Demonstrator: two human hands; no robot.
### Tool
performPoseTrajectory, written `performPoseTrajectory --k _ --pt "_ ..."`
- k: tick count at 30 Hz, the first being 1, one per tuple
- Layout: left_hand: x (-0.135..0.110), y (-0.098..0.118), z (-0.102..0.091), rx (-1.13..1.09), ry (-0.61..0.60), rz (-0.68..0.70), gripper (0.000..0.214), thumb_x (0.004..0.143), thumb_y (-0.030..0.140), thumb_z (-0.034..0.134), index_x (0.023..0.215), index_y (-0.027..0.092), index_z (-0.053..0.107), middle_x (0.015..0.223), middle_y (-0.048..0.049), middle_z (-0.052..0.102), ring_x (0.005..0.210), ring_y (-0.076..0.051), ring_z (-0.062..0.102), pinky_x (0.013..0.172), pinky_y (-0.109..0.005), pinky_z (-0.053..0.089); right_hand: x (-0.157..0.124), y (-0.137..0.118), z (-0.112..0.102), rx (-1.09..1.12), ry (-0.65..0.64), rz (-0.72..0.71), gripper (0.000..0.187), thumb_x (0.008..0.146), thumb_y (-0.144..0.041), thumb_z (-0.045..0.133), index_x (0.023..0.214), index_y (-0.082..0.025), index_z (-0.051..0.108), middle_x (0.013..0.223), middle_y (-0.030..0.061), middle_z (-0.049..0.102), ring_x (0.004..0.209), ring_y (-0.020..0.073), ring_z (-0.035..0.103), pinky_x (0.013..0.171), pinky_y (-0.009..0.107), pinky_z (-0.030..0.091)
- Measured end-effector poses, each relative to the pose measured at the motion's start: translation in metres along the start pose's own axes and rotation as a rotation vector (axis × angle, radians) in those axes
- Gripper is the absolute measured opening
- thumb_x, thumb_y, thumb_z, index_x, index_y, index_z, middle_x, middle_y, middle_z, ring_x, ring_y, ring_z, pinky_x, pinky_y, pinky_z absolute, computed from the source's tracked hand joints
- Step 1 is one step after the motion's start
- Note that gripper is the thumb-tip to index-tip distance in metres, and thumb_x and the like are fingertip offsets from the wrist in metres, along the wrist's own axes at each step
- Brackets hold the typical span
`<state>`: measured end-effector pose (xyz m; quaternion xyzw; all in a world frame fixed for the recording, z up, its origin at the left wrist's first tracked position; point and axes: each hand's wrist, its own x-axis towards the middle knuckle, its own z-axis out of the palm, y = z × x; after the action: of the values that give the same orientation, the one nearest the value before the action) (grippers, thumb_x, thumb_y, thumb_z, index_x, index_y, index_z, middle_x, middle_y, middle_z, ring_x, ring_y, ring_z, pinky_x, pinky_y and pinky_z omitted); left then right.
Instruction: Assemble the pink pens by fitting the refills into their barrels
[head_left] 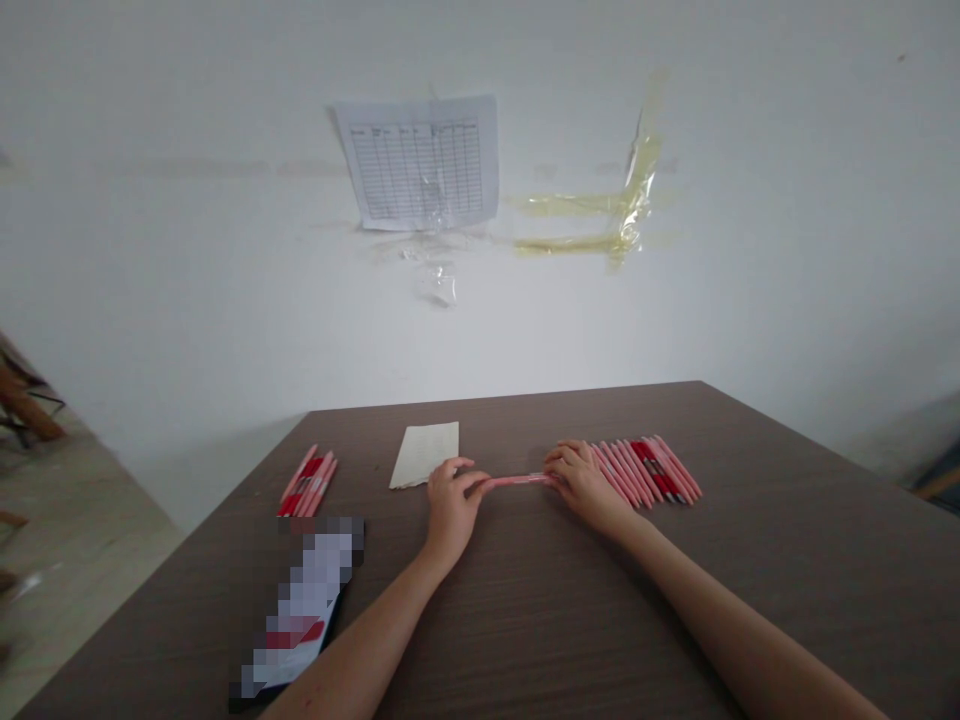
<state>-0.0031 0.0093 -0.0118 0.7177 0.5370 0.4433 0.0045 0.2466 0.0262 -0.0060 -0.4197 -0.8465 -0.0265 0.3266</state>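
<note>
Near the far edge of the table [675, 600], about midway along it, a pink pen [517, 481] lies level between both hands. The left hand [448, 510] pinches one end, thumb and forefinger closed on it. The right hand [581, 482] grips the other end with curled fingers, so the pen spans the gap, perhaps resting on the wood; the view is too small to tell. The right hand touches a row of pens [649, 470] laid side by side toward the far right corner, within easy reach. A smaller bunch [309, 480] lies toward the left edge, with a pale paper [425, 453] beside the left hand.
</note>
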Motion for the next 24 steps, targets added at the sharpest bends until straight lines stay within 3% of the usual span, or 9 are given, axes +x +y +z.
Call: performPoseTrajectory --k 6,11,14,24 --pt "0.0005 0.0021 -0.0015 -0.006 0.002 0.002 0.011 0.083 0.033 0.067 0.084 0.027 0.076 0.103 -0.0054 0.062 0.102 -0.023 0.058 0.094 -0.045 0.045 -0.0007 -0.0008 0.0005 -0.001 -0.019 0.004 0.02 0.095 -0.024 0.051 0.098 -0.023 0.07 0.11 0.0096 0.063 0.115 0.0278 0.044 0.101 0.048 0.04" --pt "0.0007 0.0023 -0.0015 -0.012 0.002 -0.011 0.011 0.082 0.033 0.069 0.084 0.027 0.076 0.104 -0.006 0.063 0.101 -0.023 0.059 0.093 -0.044 0.047 0.0 -0.003 -0.0057 0.016 -0.01 0.029 0.021 0.087 -0.029 0.064 0.106 -0.021 0.065 0.112 0.0098 0.062 0.115 0.0294 0.043 0.1 0.05 0.041" --pt "0.0005 0.0017 -0.0007 -0.013 0.004 -0.006 0.01 0.082 0.032 0.069 0.085 0.027 0.076 0.103 -0.0057 0.063 0.101 -0.022 0.059 0.093 -0.044 0.046 0.0008 -0.0035 -0.0061 0.006 0.005 0.021 0.01 0.091 -0.023 0.058 0.098 -0.021 0.065 0.108 0.0094 0.063 0.115 0.0283 0.043 0.1 0.049 0.041" --pt "0.0001 -0.0001 0.003 -0.014 0.002 0.004 0.006 0.079 0.031 0.072 0.082 0.027 0.076 0.103 -0.0049 0.062 0.101 -0.023 0.058 0.094 -0.045 0.046 -0.0009 -0.0059 -0.0004 -0.005 -0.008 0.016 0.019 0.096 -0.019 0.045 0.09 -0.019 0.063 0.108 0.0102 0.063 0.116 0.0273 0.043 0.102 0.049 0.038"
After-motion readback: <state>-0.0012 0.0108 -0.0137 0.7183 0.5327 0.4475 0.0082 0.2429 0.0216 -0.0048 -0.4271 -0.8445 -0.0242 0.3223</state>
